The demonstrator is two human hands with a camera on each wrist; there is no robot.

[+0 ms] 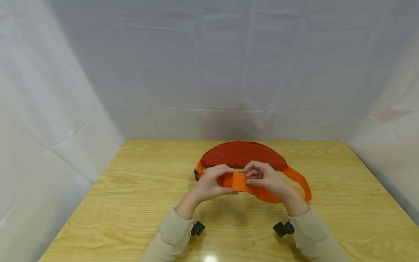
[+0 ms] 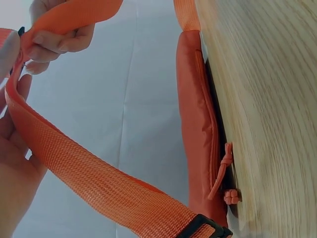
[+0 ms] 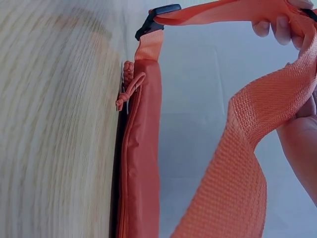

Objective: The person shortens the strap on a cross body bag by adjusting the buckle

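A red waist bag (image 1: 243,154) lies toward the back of the table, its orange webbing strap (image 1: 297,176) looping forward. My left hand (image 1: 212,183) grips the strap, thumb and fingers at opposite edges of a folded-over section of webbing (image 1: 239,181). From the other side, my right hand (image 1: 266,179) pinches the webbing right beside that fold. Dark edges of a black strap slider (image 2: 21,32) show between the hands, mostly covered by webbing and fingers. A black buckle (image 3: 157,21) joins the strap to one end of the bag. Knotted zipper pulls (image 2: 227,163) hang along the bag's side.
The wooden table (image 1: 131,203) extends on both sides of the bag. White sheeting (image 1: 196,72) hangs behind it and along both sides. A black wrist camera (image 1: 198,229) is on the left cuff, and another camera (image 1: 283,229) is on the right.
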